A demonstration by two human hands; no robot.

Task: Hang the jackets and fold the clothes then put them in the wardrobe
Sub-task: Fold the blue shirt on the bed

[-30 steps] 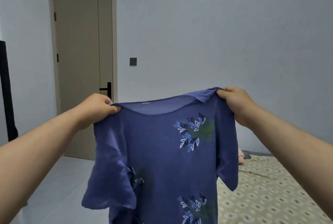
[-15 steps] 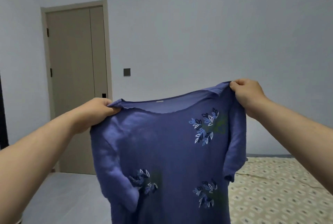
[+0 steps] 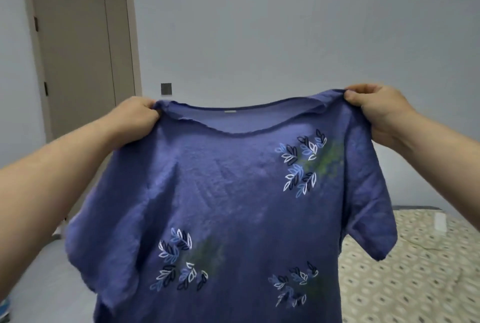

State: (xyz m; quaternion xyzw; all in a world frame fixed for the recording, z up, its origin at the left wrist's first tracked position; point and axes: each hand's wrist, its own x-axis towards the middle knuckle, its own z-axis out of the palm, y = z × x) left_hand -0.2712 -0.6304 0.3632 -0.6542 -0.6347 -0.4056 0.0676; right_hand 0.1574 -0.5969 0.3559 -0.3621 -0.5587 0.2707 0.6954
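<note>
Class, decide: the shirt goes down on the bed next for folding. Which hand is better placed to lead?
Right, probably. The right hand grips the shirt on the bed side; the left hand grips it over the floor.

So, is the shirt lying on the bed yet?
No, the left hand and right hand hold the shirt up by its shoulders.

Shirt (image 3: 233,192) hem cut off below, bed (image 3: 415,283) partly hidden
</note>
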